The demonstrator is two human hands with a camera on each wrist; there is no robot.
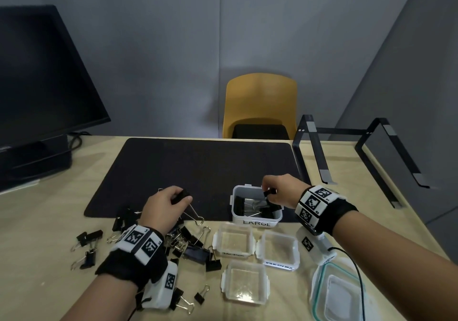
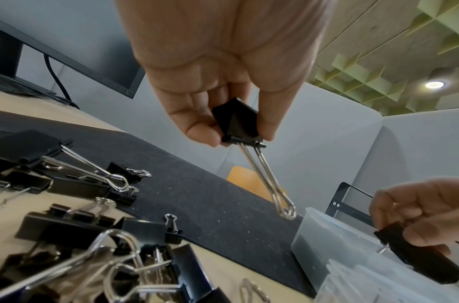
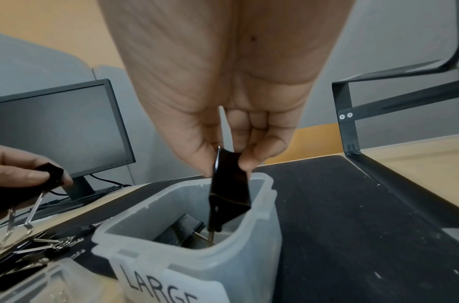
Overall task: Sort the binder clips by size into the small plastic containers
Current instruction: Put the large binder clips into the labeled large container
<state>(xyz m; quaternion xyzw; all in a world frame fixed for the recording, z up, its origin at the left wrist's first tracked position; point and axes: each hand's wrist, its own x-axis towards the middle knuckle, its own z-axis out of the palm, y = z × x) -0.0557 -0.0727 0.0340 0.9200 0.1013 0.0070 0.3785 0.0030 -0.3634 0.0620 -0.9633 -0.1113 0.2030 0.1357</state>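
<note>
Binder clip [image 3: 229, 184] over LARGE container [image 3: 262, 225] rim, apparently untouching – right grip [image 3: 223, 131] pinching it.

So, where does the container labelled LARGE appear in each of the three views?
Head: the LARGE container sits centre-right on the mat's near edge, under the right hand.
Left wrist: lower right corner, label not visible.
Right wrist: bottom centre, label readable.
Shared landmark: the black monitor.

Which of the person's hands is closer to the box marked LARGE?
The right hand: it holds a clip just above the open LARGE box. The left hand holds another clip off to the box's left, above the mat.
</note>
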